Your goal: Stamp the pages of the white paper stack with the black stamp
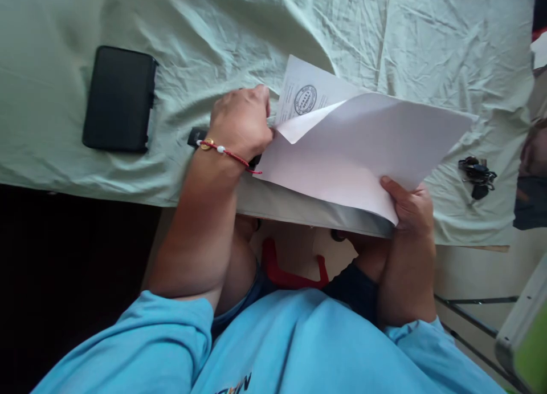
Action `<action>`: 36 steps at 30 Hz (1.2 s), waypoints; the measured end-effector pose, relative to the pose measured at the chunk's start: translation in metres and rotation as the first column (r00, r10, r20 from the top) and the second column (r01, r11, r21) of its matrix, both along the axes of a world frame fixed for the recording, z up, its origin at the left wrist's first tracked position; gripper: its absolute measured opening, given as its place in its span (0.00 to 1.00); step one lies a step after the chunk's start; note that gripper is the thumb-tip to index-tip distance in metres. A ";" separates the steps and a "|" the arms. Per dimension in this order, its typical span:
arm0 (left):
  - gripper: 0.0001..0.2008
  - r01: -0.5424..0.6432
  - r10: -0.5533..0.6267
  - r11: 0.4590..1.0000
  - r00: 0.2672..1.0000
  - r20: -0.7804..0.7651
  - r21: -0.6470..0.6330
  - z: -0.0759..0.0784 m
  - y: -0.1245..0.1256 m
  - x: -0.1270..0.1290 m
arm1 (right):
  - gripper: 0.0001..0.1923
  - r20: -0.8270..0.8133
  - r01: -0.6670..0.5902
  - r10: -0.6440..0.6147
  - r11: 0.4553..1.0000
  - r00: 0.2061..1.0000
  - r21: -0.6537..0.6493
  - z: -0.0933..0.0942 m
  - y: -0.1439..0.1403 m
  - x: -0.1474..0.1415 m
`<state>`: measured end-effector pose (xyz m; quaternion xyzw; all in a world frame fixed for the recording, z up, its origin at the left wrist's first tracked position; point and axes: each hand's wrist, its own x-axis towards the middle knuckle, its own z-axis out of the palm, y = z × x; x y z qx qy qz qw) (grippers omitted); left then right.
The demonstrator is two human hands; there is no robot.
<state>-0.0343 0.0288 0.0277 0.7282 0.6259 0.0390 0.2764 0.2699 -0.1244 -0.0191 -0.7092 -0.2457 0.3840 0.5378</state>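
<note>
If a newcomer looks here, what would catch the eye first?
Probably the large white papers right of the middle, held at the lower right edge by the right hand, with a round dark stamp showing past a curled corner. Next, perhaps the red bracelet on the wrist of the left hand, or the black case to the left on the pale green cloth.

No full word legible. Paper (331,93) has a round dark stamp (305,100), approx. a double ring w/ chars running round the rim & more across the ctr; too small to read. Fine print (289,93) in short lines beside stamp, L & R, also illegible at this res. Shirt (294,342) has lettering (239,385), dark w/ a bit of colour, at btm edge of view; partly cut off, so can't make out the wd.
</note>
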 end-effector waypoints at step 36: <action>0.13 -0.040 0.042 0.987 0.999 -0.006 0.153 -0.025 -0.038 0.026 | 0.26 0.082 0.026 -0.025 0.999 0.996 -0.022 0.004 0.002 0.010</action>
